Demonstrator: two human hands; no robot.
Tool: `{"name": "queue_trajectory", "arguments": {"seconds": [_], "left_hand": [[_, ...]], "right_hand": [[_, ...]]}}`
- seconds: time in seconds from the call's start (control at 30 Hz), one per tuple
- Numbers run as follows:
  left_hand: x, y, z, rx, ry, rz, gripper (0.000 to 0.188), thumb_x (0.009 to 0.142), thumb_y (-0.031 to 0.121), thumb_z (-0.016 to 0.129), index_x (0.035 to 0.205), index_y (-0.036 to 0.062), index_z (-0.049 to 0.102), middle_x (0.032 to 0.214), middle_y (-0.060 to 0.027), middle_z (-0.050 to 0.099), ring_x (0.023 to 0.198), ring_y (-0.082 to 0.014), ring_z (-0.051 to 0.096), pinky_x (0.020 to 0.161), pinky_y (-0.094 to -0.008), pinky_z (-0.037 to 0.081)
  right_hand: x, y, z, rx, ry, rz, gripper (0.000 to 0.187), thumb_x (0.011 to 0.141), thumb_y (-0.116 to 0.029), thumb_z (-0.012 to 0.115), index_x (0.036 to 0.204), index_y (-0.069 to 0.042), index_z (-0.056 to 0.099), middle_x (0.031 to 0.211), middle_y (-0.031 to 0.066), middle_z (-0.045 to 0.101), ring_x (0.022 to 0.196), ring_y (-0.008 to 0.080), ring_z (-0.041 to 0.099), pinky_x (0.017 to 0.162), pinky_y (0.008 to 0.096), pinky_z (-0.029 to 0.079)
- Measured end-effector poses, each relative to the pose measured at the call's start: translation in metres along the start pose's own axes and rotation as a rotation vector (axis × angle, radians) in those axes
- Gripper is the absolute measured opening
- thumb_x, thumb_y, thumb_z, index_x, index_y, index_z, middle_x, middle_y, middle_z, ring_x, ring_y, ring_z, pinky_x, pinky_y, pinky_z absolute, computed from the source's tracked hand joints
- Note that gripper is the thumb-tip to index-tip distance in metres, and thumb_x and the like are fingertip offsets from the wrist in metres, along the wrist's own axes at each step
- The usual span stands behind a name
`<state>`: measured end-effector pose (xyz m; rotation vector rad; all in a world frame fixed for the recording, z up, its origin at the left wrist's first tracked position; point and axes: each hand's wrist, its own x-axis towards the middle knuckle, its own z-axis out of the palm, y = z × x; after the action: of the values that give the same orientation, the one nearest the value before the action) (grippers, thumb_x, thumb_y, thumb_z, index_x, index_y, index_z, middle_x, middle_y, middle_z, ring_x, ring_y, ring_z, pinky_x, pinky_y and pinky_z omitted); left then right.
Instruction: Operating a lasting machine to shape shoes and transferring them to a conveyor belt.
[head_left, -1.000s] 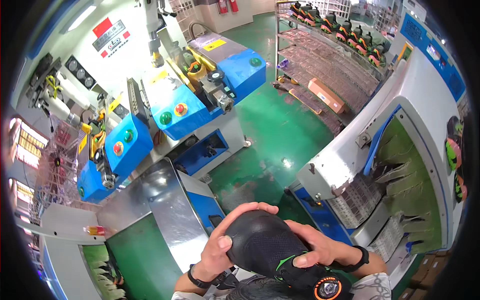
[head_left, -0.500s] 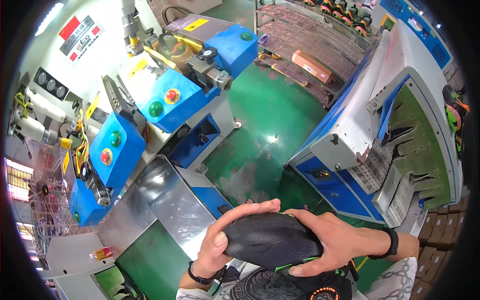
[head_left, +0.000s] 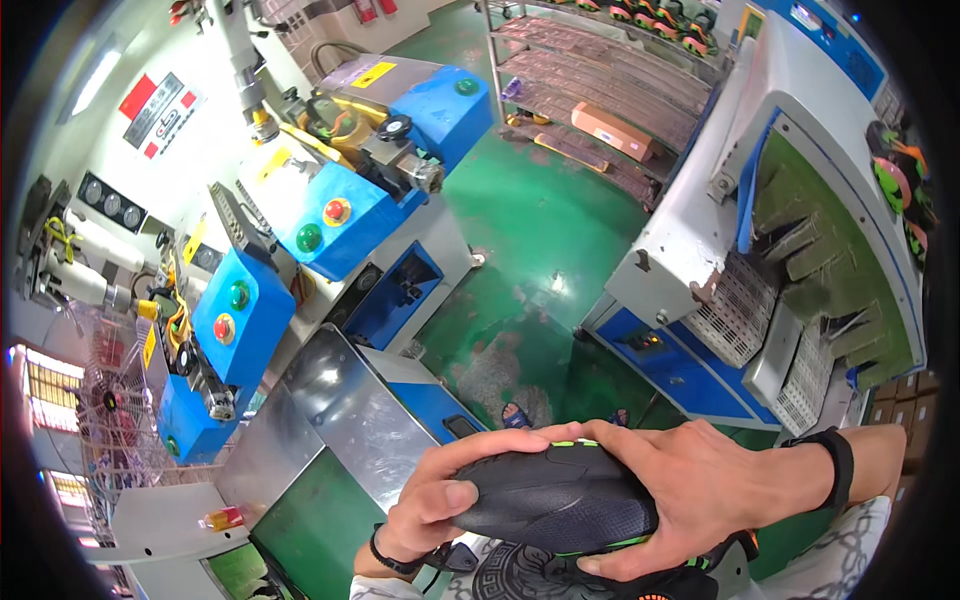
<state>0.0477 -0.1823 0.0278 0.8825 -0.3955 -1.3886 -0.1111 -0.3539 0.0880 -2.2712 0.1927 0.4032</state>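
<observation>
Black shoe (head_left: 560, 508), right hand (head_left: 697, 490) at edge, floor (head_left: 530, 225) beyond

Textured shoe (head_left: 565, 495), shiny metal panel (head_left: 350, 425), glossy floor (head_left: 545, 230)

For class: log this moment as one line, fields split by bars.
left hand: gripping left end of black shoe | right hand: gripping its right end | trim: bright green | background: rack holding more shoes
</observation>
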Motion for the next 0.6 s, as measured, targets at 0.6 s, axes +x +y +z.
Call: {"name": "queue_trajectory", "arguments": {"seconds": [0.6], "left_hand": [[-0.011,-0.003,0.008,-0.012,0.056,-0.019,0.044,0.074,0.028,0.058,0.103,-0.0053,0.059,0.126,-0.0446,0.043,0.113,-0.0533,0.053,0.096,-0.0582,0.045]], "right_hand": [[-0.014,-0.008,0.008,0.008,0.005,0.072,0.096,0.068,-0.058,0.071,0.133,0.002,0.034,0.09,0.0215,0.064,0.065,0.0371,0.065,0.057,0.0406,0.055]]}}
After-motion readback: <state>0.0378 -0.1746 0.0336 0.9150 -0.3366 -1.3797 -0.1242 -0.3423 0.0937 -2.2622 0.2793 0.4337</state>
